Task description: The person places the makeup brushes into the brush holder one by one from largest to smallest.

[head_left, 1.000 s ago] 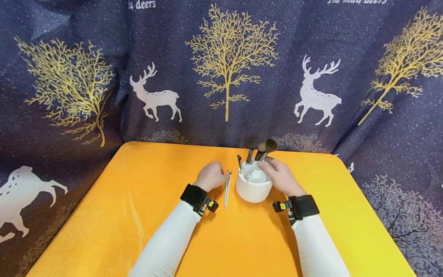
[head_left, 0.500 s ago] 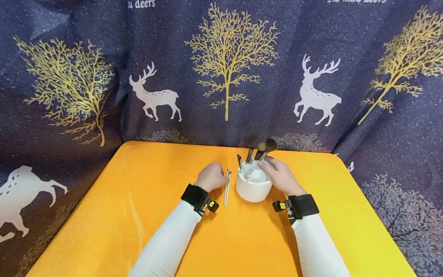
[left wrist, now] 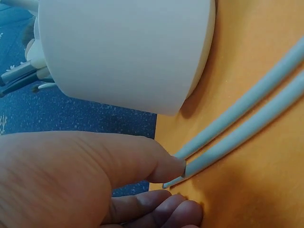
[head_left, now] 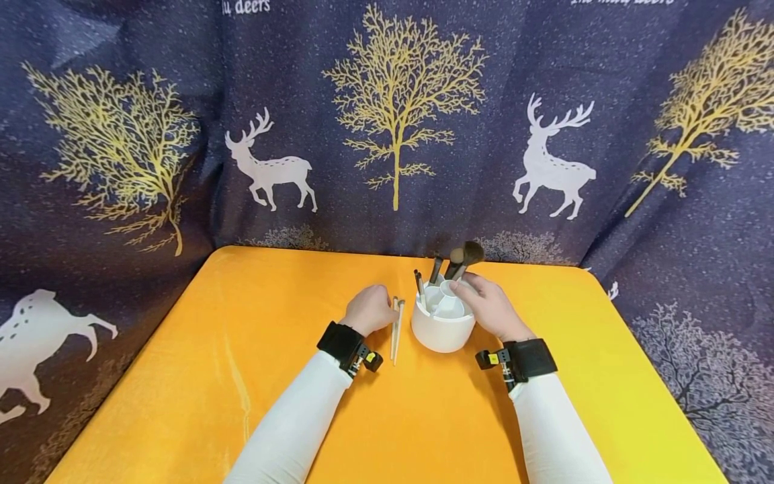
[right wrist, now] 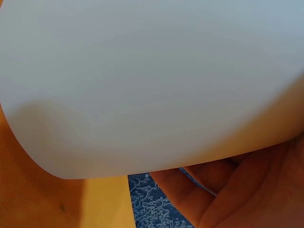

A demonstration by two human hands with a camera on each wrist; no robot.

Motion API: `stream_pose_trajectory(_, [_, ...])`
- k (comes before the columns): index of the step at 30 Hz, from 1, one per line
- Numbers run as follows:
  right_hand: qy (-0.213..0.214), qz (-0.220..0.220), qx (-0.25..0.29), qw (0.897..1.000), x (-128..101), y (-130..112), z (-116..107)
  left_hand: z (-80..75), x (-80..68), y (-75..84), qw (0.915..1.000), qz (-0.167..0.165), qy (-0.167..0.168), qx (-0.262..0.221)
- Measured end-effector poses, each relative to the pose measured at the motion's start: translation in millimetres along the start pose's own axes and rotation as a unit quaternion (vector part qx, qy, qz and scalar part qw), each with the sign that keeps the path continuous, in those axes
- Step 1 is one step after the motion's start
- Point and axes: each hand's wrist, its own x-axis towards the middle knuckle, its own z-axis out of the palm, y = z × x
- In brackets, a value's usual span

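Observation:
My left hand (head_left: 370,309) pinches the far end of a thin pale makeup brush (head_left: 394,329) between thumb and fingers. A second thin brush (head_left: 399,329) lies close beside it on the right. In the left wrist view, both pale handles slant across the orange cloth; the thumb (left wrist: 166,164) partly covers their ends. My right hand (head_left: 491,310) grips the rim of a round white brush holder (head_left: 443,336), thumb over the top. Its other fingers, partly hidden in the head view, show along the outer wall in the right wrist view.
Fluffy dark makeup brushes (head_left: 473,254) lean in the back of the holder, and slim ones (head_left: 421,290) stand at its left. An orange cloth (head_left: 260,336) covers the table. Behind it hangs a dark blue curtain (head_left: 351,134) printed with deer and trees.
The left of the two thin brushes has shifted slightly left, widening the gap between them. The right hand and the holder stay where they were.

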Motion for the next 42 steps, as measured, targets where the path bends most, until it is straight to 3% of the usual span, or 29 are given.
stream_pose_trajectory(12, [0.001,0.004,0.002,1.0,-1,-2,-1,12.8,-4.1,10.3,0.9986,-0.012,0.03,0.041])
stream_pose_trajectory(28, [0.003,-0.002,0.004,1.0,-1,-1,-1,13.9,-6.4,12.6,0.9952,-0.009,0.055,0.08])
stream_pose_trajectory(42, [0.002,-0.001,0.0,1.0,0,-1,0,10.8,-4.1,6.7,0.9979,-0.007,0.047,0.044])
